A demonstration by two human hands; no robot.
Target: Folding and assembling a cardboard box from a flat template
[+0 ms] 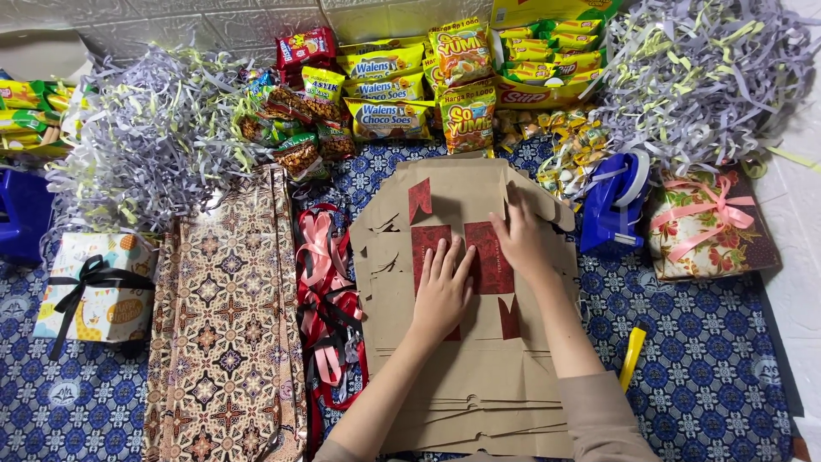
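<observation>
Both hands lie flat with no grip closed on anything — the left hand and the right hand press, fingers spread, on the dark red panels of the top flat box. It tops a stack of brown cardboard cutouts mid-frame on the blue patterned cloth. Ribbons lie just left, patterned paper beyond them, a blue tape dispenser to the right — snack packs behind.

Open patterned mat is lying free to the right of the flat cardboard stack, only a yellow strip interrupting it; ribbons are crowding the left edge; snack packets and the blue tape dispenser are blocking beyond.
</observation>
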